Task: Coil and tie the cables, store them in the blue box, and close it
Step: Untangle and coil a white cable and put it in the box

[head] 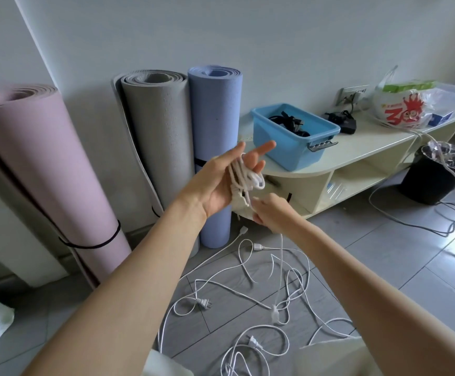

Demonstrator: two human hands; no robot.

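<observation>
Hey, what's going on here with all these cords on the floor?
A person is winding a white cable into loops around the fingers of the left hand, while the right hand pinches the strand just below and feeds it up. More white cables lie tangled on the tile floor, still uncoiled. The blue box sits open on the low shelf unit, with some dark cords already inside.

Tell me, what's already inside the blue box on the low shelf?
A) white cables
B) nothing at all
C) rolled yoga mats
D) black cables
D: the open blue box holds a dark bundle of black cables, while the white cables lie loose on the floor or are being wound around the left hand.
</observation>
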